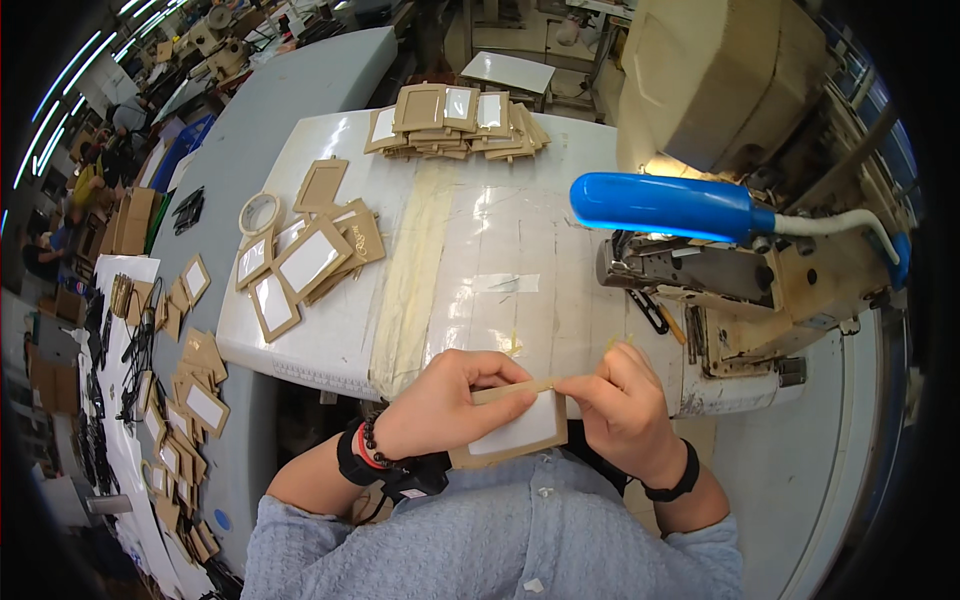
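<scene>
A tan card holder (pixel 518 428) with a white window is held close to my body, tilted, near the table's front edge. My left hand (pixel 447 400) grips it from its left side, thumb on the front face and fingers behind. At the upper right corner, my right hand (pixel 622 405) touches the holder with a fingertip, its other fingers curled closed. A thin bit of yellow shows above those curled fingers, too small to name. Whatever lies inside that hand is hidden.
A sewing machine (pixel 800 290) with a blue lamp (pixel 660 205) stands at right, a black cutter (pixel 648 312) beside it. Stacked holders (pixel 420 108) lie at the back, more holders (pixel 312 262) and a tape roll (pixel 260 214) at left. Another grey table (pixel 240 170) carries further holders.
</scene>
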Available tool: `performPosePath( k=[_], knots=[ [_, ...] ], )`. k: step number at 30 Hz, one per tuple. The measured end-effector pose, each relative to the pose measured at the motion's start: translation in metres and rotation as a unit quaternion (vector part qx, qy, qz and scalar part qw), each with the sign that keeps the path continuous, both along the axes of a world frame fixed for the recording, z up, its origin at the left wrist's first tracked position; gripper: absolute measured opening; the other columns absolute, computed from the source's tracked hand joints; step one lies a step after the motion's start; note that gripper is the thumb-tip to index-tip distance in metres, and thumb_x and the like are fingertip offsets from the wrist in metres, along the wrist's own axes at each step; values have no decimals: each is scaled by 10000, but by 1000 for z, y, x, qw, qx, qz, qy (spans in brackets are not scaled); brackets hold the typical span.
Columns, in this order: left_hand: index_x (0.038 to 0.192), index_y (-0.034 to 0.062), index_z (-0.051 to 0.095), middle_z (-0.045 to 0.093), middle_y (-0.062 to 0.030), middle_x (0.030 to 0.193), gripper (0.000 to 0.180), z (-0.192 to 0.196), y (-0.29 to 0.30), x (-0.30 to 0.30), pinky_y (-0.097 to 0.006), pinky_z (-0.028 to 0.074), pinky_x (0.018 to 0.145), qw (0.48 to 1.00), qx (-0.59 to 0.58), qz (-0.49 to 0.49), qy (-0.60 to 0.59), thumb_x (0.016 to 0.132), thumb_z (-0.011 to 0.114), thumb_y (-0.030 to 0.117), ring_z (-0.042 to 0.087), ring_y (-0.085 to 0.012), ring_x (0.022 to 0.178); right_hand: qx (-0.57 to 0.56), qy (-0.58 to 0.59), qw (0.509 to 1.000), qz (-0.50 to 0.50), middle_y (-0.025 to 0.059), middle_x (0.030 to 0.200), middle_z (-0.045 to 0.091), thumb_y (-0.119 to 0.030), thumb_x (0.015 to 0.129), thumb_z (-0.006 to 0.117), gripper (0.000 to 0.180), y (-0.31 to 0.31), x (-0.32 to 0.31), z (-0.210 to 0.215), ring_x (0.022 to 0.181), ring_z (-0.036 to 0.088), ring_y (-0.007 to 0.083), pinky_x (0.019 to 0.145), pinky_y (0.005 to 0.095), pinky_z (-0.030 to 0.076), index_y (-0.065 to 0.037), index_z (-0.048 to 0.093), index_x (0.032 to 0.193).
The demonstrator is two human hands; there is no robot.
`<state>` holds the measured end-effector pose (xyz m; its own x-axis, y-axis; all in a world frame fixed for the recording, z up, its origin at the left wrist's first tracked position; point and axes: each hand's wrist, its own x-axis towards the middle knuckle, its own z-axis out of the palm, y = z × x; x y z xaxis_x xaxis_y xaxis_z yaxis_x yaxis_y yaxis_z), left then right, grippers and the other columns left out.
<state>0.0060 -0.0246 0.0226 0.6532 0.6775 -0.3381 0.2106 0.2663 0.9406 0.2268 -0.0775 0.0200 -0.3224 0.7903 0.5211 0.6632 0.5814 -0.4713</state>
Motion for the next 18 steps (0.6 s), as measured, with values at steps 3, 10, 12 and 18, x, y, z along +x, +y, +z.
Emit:
performPosePath(
  k=[3,10,12,18],
  knots=[
    [1050,-38,670,698,-42,899,190,-8,-3,4,-198,477,697,999,25,41,-18,916,678,96,602,-43,811,31,-58,997,-45,60,715,419,66,691,643,222,-4,-7,4,656,463,229,602,345,362,-46,669,881],
    [1003,-25,663,668,-12,826,164,-7,-2,5,-208,467,662,996,84,27,-15,904,666,106,585,-42,743,34,-79,995,-52,47,735,441,22,695,649,202,-6,-6,7,689,470,214,615,336,351,-51,659,883],
    [940,-25,667,663,-37,765,173,-3,-3,8,-244,485,637,997,73,33,-9,875,660,135,589,-69,690,33,-107,993,-37,43,736,443,11,691,652,198,-5,-5,10,703,474,210,627,335,352,-56,658,877],
    [934,-19,673,654,10,783,110,2,-2,8,-192,444,625,993,108,-17,49,878,668,76,574,-23,727,-62,-37,997,41,60,734,466,43,697,647,191,6,6,12,704,480,227,644,339,371,-61,658,857]
  ],
)
